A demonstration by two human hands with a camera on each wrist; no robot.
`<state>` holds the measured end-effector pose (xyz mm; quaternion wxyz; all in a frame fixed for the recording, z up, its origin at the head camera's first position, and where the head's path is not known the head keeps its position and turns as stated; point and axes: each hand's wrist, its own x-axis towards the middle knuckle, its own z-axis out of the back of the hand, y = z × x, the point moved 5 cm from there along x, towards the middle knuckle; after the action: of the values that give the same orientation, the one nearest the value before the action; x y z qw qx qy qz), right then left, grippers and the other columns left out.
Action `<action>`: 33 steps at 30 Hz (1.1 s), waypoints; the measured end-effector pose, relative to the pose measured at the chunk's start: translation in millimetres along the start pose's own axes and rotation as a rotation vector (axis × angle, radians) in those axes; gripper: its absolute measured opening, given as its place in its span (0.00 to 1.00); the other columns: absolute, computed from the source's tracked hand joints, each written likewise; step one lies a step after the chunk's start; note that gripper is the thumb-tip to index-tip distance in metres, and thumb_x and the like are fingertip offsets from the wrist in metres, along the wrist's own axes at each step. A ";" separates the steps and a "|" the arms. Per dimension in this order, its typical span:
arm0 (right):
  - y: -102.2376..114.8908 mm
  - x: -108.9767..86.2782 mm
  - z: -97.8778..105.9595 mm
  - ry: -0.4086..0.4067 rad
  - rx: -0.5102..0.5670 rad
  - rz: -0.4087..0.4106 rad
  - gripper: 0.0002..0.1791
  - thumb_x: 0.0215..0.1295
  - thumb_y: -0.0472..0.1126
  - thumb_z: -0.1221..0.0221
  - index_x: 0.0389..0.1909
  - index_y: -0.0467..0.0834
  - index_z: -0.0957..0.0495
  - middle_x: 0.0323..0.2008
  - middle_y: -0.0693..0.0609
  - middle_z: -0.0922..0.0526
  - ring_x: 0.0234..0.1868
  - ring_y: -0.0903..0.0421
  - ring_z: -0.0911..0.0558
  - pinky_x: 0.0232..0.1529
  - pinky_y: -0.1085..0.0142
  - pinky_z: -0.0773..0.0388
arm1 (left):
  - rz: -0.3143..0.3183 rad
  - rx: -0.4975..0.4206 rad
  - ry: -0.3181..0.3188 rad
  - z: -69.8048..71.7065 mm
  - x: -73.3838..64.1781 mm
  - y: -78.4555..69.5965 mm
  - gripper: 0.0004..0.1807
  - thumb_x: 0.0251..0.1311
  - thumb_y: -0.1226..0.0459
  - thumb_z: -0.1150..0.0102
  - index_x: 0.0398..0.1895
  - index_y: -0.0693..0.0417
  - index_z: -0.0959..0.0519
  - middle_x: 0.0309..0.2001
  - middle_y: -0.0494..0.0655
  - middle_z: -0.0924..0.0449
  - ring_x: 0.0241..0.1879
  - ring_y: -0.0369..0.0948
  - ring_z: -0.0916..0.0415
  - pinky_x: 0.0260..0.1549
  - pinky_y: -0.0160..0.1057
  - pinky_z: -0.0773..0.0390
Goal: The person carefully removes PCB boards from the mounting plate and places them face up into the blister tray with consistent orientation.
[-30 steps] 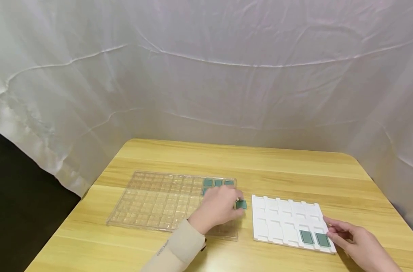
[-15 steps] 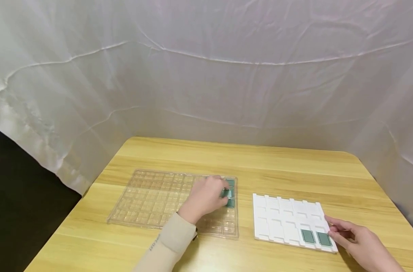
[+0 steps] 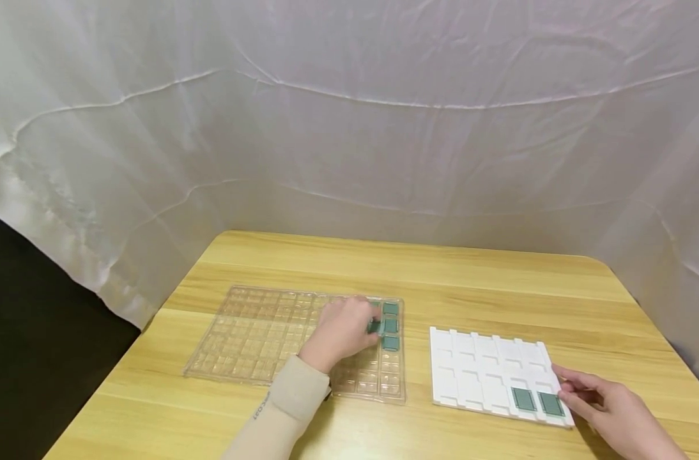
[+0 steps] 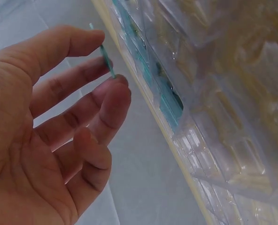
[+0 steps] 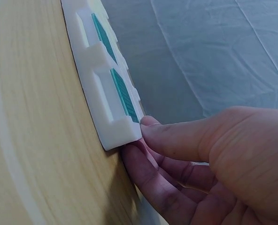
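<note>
My left hand (image 3: 340, 327) is over the right part of a clear plastic tray (image 3: 269, 338) with many small pockets. In the left wrist view its thumb and fingers pinch a thin green circuit board (image 4: 106, 54), seen edge-on. More green boards (image 3: 390, 344) lie in the tray's right-hand column; others are partly covered by the hand. With thumb and fingers, my right hand (image 3: 614, 409) holds the right edge of a white slotted tray (image 3: 470, 364). Two green boards sit in its front right slots, a left one (image 3: 524, 399) and a right one (image 3: 551, 404).
Both trays lie on a wood-grain table (image 3: 418, 268), the clear one left of the white one with a narrow strip of tabletop between them. A pale cloth curtain (image 3: 384, 160) hangs behind the table and along its sides.
My left hand has moved left, from the gap between the trays to over the clear tray, carrying a green board. The right hand stays at the white tray's edge.
</note>
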<state>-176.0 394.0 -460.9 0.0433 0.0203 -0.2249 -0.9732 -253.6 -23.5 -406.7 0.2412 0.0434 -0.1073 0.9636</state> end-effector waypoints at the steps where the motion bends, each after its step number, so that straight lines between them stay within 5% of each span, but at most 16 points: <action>1: 0.0 0.0 0.1 0.000 0.000 0.000 0.28 0.77 0.48 0.35 0.69 0.34 0.21 0.45 0.53 0.10 0.36 0.79 0.27 0.37 0.75 0.26 | -0.001 0.001 0.003 0.0 -0.2 0.2 0.07 0.60 0.55 0.21 0.39 0.42 0.09 0.37 0.38 0.12 0.22 0.33 0.37 0.17 0.31 0.37; 6: 0.2 0.0 0.6 0.001 0.002 -0.001 0.28 0.77 0.48 0.35 0.69 0.35 0.22 0.45 0.53 0.10 0.36 0.79 0.27 0.37 0.76 0.26 | 0.011 -0.009 0.046 -1.2 -1.4 1.8 0.12 0.58 0.56 0.19 0.25 0.41 0.17 0.28 0.36 0.23 0.24 0.33 0.37 0.18 0.31 0.37; 15: 0.4 1.0 0.8 0.019 -0.001 -0.016 0.29 0.78 0.49 0.36 0.70 0.34 0.23 0.45 0.53 0.10 0.35 0.78 0.28 0.37 0.74 0.25 | 0.024 -0.004 0.103 -5.6 -2.3 2.8 0.14 0.55 0.59 0.19 0.23 0.39 0.20 0.25 0.34 0.25 0.24 0.35 0.37 0.19 0.33 0.35; 33: -0.9 1.5 -0.7 0.027 0.002 -0.023 0.29 0.78 0.49 0.36 0.70 0.34 0.23 0.45 0.54 0.11 0.35 0.75 0.29 0.36 0.75 0.28 | 0.033 -0.022 0.098 -5.0 -2.7 1.7 0.19 0.50 0.65 0.22 0.17 0.42 0.27 0.23 0.36 0.30 0.23 0.34 0.40 0.20 0.34 0.39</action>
<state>-177.5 394.4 -462.0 0.0350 0.0359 -0.2250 -0.9731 -252.2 -25.0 -412.2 0.2308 -0.0080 -0.1068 0.9671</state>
